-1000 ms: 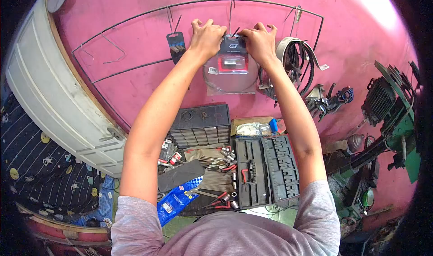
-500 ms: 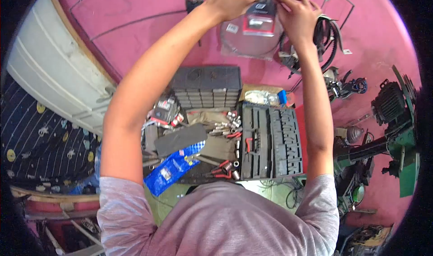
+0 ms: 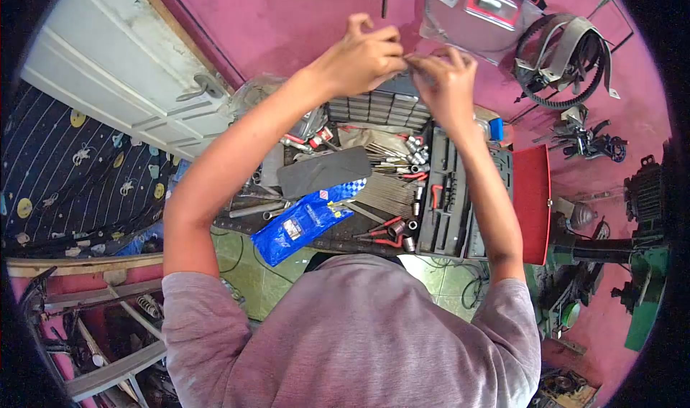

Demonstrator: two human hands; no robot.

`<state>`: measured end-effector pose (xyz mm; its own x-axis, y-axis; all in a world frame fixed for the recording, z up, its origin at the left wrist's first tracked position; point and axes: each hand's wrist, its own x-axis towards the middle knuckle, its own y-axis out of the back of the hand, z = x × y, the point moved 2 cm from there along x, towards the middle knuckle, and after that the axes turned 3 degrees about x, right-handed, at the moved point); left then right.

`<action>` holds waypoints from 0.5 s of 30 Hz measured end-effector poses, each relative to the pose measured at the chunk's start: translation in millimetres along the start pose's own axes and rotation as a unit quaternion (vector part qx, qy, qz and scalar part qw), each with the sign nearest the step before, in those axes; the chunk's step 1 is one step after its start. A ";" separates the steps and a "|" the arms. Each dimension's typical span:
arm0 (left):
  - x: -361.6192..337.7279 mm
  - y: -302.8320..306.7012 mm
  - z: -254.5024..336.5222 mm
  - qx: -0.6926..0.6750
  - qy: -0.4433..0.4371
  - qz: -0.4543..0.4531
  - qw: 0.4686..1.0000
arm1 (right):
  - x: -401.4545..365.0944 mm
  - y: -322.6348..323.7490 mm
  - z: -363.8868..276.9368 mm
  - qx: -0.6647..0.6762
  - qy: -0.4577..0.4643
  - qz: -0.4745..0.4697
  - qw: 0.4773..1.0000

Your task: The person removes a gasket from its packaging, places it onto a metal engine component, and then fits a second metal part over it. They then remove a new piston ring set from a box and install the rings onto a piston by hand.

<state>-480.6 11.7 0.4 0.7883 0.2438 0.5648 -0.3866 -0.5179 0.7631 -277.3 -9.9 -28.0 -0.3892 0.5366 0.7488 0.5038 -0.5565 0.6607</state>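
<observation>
My left hand (image 3: 365,57) and my right hand (image 3: 445,85) are raised over the drawer cabinet (image 3: 381,110), fingertips close together. Their fingers are bent and pinched; anything between them is too small to make out. Beyond them, a clear plastic package with a red and black label (image 3: 496,6) hangs on the pink wall, apart from both hands. Below lie a blue packet (image 3: 305,221), a dark flat pad (image 3: 323,172) and scattered sockets and wrenches (image 3: 388,192) on the bench.
An open toolbox tray (image 3: 449,207) with a red lid (image 3: 532,207) is on the right. Belts (image 3: 568,59) hang on the wall. A green machine (image 3: 647,257) stands far right, a white door (image 3: 122,70) at left.
Both hands have moved away from the hanging package, down and toward each other over the cabinet. The view has shifted, so the package appears further right.
</observation>
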 end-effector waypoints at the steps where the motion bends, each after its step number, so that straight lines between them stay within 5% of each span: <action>1: -19.3 -5.2 -1.3 -0.015 0.030 -0.019 0.999 | -4.0 -16.4 -10.0 0.012 -0.011 -0.020 1.000; 8: -164.7 -36.2 -13.8 -0.045 0.157 -0.090 0.982 | -29.4 -130.2 -90.6 0.094 -0.036 -0.138 0.985; 15: -301.6 -76.3 -5.4 -0.023 0.391 -0.239 0.889 | -68.9 -235.7 -157.0 0.049 -0.070 -0.291 0.953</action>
<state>-691.5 -18.0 -226.5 0.3005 0.9313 0.2057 -0.1304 -0.1735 0.9762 -490.3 -15.3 -226.8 -0.5212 0.8194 0.2389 0.3069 -0.0813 0.9483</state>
